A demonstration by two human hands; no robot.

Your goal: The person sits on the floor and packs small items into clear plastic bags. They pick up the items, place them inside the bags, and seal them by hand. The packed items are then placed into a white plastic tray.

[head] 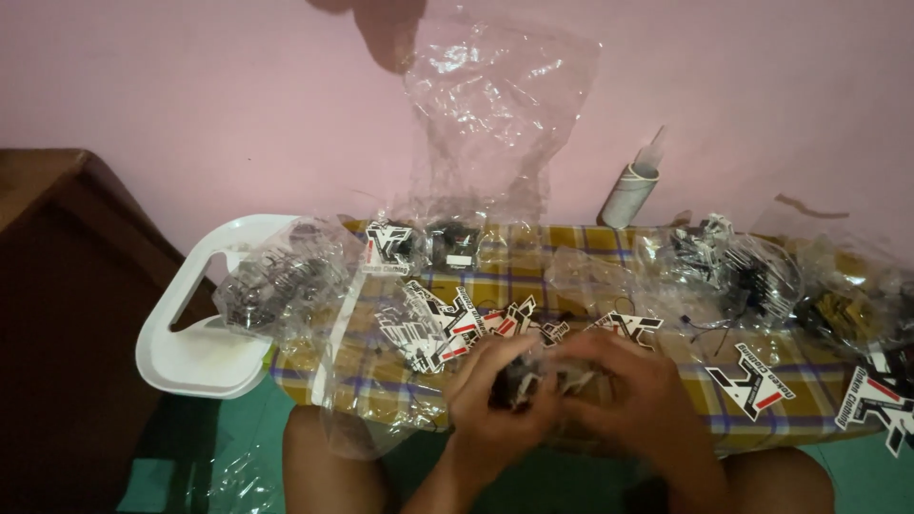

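Observation:
My left hand [490, 395] and my right hand [628, 381] meet just above the near edge of a checked yellow cloth [533, 262]. Together they pinch a small dark item in a clear plastic wrapper [524, 381]; what the item is cannot be told. Black, white and red printed cards [433, 328] lie scattered on the cloth just beyond my fingers. My bare knees show below the cloth.
A clear plastic bag [490, 114] hangs at the top from another person's fingers [386, 29]. A white plastic stool [205, 324] with a bag of dark parts [281, 276] stands left. More bags of parts [752, 266] lie right. A grey roll [628, 195] leans on the pink wall.

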